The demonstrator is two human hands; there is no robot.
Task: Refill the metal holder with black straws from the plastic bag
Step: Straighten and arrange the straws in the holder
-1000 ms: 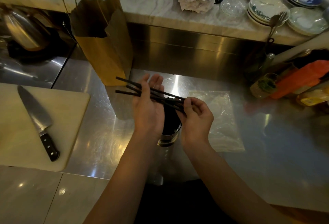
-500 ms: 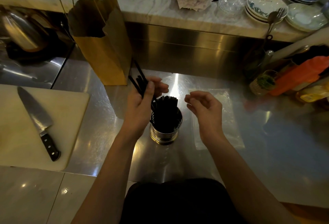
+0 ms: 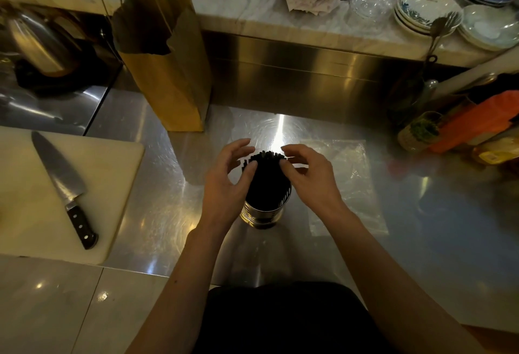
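1 sec ago both hands held a loose handful of black straws crosswise over the metal holder. Half a sec ago the left hand alone had them, tipped up beside the rim, w/ the right hand free. Now no loose straws remain in either hand. The black straws (image 3: 265, 168) all stand upright as one tight bundle in the metal holder (image 3: 262, 214), which sits on the steel table (image 3: 157, 199) right in front of the person.

The left hand (image 3: 224, 182) is released & loosely curved. Its thumb tip touches the left side of the bundle and its fingers arch over w/o closing on anything. The right hand (image 3: 311, 176) is likewise released, bent fingertips resting on the right edge of the straw tops, grasping nothing. Both hands flank the bundle, so the step looks like patting & evening the tops.

The plastic bag (image 3: 351, 193) lies flat on the table just right of the holder. It appears empty, though glare makes that hard to confirm.

Judgement: that handful went in, the holder looks full, and the refill is prob. done or nearly so. What's left is levelling a few raised straws at the left edge. Risk is low, but a hard push could tip the holder.
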